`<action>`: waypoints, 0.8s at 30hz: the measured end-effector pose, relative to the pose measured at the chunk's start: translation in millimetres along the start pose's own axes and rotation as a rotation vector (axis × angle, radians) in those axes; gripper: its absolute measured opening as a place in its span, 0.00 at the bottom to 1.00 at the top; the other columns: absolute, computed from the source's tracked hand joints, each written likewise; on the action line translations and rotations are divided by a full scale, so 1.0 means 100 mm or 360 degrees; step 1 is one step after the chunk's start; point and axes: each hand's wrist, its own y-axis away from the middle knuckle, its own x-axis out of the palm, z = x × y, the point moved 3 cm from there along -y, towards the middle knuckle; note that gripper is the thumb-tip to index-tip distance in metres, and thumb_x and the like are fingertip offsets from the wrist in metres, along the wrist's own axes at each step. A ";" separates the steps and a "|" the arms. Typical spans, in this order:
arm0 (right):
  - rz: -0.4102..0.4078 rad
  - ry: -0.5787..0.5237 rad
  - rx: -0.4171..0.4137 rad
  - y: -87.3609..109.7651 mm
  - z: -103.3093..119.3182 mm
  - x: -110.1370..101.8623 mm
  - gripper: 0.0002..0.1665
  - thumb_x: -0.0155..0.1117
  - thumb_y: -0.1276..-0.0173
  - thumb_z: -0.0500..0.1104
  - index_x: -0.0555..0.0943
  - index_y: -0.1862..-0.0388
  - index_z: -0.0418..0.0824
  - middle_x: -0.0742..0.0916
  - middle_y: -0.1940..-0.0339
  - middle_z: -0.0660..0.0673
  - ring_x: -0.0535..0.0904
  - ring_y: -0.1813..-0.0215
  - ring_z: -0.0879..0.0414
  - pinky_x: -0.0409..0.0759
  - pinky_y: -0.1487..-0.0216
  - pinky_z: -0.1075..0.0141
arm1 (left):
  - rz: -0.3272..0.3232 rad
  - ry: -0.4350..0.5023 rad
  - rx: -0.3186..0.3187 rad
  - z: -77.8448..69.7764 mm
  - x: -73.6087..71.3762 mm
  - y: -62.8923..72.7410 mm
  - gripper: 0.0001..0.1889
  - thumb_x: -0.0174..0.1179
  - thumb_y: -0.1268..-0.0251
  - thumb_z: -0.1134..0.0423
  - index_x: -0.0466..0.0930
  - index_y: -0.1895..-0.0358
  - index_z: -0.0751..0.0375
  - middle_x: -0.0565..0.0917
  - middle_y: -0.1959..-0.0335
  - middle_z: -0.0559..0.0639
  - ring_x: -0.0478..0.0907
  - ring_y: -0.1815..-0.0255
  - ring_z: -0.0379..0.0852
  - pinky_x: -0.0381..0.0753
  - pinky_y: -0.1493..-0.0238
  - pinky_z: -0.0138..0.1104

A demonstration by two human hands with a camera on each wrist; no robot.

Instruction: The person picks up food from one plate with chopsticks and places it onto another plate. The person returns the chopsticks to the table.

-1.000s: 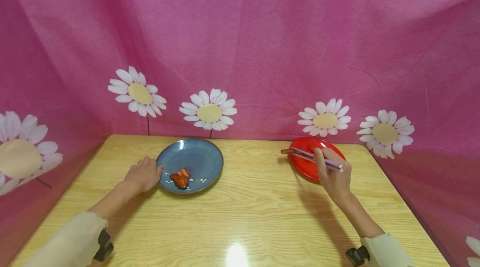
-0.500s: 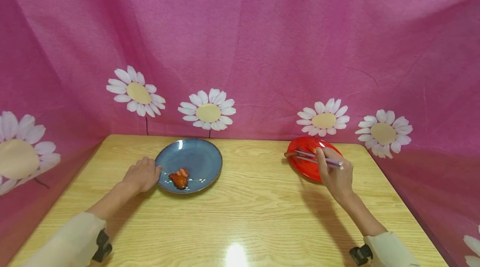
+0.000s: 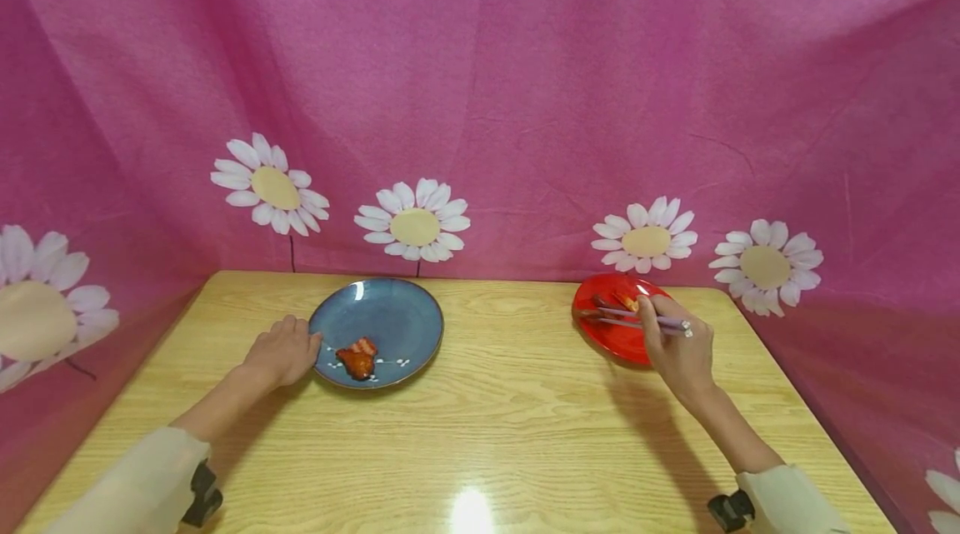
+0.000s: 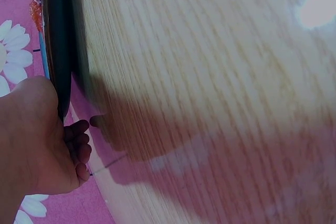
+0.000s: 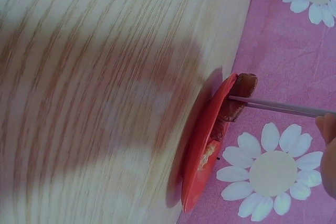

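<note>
At the left, a round blue plate [image 3: 397, 313] bears glazed reddish-brown meat pieces [image 3: 357, 361] near its front rim. My left hand [image 3: 287, 351] grips that plate's left rim, its thumb on the upper side and fingers curled beneath in the left wrist view. My right hand [image 3: 684, 355] holds a pair of purple chopsticks [image 5: 294, 108] over the red plate [image 3: 622, 353] at the right. Their tips meet a brown strip of food [image 5: 243, 90] at the plate's left rim. A yellow-orange food piece [image 3: 627, 301] lies farther back on the red plate, partly behind the hand.
Both plates stand near the back edge of a light wooden table [image 3: 495, 401]. Behind it and along both sides hangs a pink cloth [image 3: 525, 101] printed with daisies. Each wrist wears a small black camera [image 3: 731, 511].
My right hand has drawn the chopsticks slightly right and down, bringing the brown food strip from beyond the red plate's left rim onto the plate. My left hand stays at the blue plate.
</note>
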 end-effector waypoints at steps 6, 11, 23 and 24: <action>0.0007 0.0004 -0.0024 0.01 -0.01 -0.03 0.21 0.65 0.35 0.35 0.67 0.84 0.45 0.63 0.86 0.57 0.53 0.83 0.65 0.48 0.82 0.72 | 0.0017 0.0000 -0.0013 0.01 0.00 0.00 0.21 0.42 0.23 0.58 0.69 0.56 0.80 0.69 0.63 0.64 0.70 0.59 0.63 0.73 0.57 0.57; 0.0027 0.0055 -0.0024 0.04 -0.05 -0.06 0.19 0.64 0.34 0.36 0.70 0.83 0.44 0.65 0.86 0.57 0.55 0.84 0.64 0.50 0.84 0.71 | 0.0020 -0.0006 -0.0007 0.00 -0.02 0.00 0.21 0.42 0.23 0.58 0.69 0.55 0.81 0.69 0.63 0.64 0.70 0.59 0.62 0.73 0.57 0.56; 0.0052 0.0092 0.0018 0.04 -0.13 -0.13 0.22 0.64 0.33 0.36 0.66 0.84 0.46 0.64 0.87 0.57 0.55 0.83 0.63 0.49 0.83 0.70 | 0.0029 0.0010 -0.0010 -0.01 -0.04 0.01 0.22 0.41 0.22 0.58 0.69 0.54 0.81 0.69 0.63 0.64 0.70 0.59 0.61 0.73 0.57 0.56; 0.0059 0.0097 0.0023 0.04 -0.13 -0.14 0.21 0.63 0.33 0.36 0.67 0.84 0.46 0.64 0.87 0.56 0.56 0.83 0.63 0.50 0.83 0.70 | 0.0033 0.0016 -0.0014 -0.02 -0.04 0.01 0.22 0.41 0.22 0.58 0.69 0.53 0.81 0.69 0.63 0.63 0.70 0.59 0.61 0.73 0.57 0.56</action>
